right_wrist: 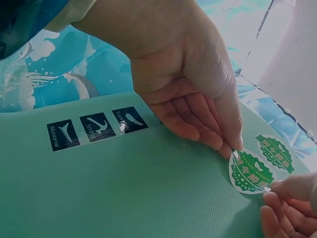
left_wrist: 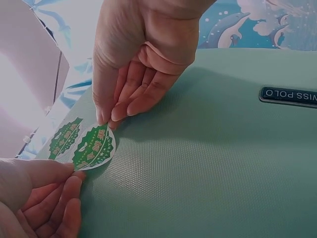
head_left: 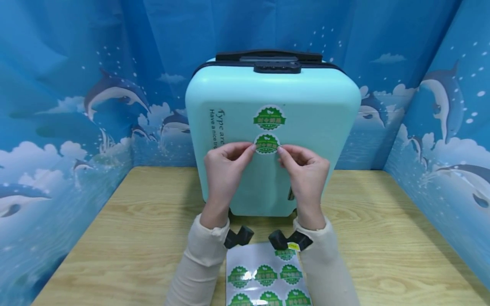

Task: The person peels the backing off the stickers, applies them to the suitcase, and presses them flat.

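Observation:
A mint-green suitcase [head_left: 237,93] stands upright with its front towards me. My left hand [head_left: 226,168] pinches the left edge of a round green-and-white sticker [head_left: 266,143] between thumb and forefinger. At the opposite edge my right hand [head_left: 307,170] pinches the same sticker. It lies close against the suitcase front; in the right wrist view its rim [right_wrist: 237,181] looks slightly raised, and full contact cannot be told. Just above it a matching sticker [head_left: 269,117] sits flat on the shell. Other fingers of both hands are curled near the surface.
On the wooden table [head_left: 153,238] a sheet of similar stickers [head_left: 250,255] lies between my forearms, partly cut off by the frame. A black handle [head_left: 268,55] tops the suitcase. Blue dolphin-print curtains [head_left: 57,106] surround the table. A small SWISS POLO plate [left_wrist: 290,95] is on the shell.

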Demonstrator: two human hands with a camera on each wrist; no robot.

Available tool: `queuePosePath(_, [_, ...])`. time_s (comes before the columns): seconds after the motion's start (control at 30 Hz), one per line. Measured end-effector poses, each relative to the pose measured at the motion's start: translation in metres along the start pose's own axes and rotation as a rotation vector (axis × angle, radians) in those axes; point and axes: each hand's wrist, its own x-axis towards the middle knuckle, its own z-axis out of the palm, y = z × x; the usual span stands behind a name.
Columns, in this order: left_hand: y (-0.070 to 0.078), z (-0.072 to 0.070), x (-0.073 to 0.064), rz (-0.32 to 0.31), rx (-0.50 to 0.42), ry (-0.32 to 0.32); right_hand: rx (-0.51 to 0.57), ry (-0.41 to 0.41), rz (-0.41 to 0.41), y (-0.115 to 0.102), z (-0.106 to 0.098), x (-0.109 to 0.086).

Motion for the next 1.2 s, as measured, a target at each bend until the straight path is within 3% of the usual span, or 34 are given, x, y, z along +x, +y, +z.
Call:
queuePosePath(0.87, [0.0017, -0.0015, 0.0004, 0.013, 0.009, 0.005, 0.000, -0.010, 0.005, -0.0028, -0.0004, 0.0013])
queuePosePath(1.2, [0.0041, -0.0021, 0.0001, -0.022, 0.020, 0.006, 0.006, 0.003, 0.011, -0.0026, 0.0000, 0.0008])
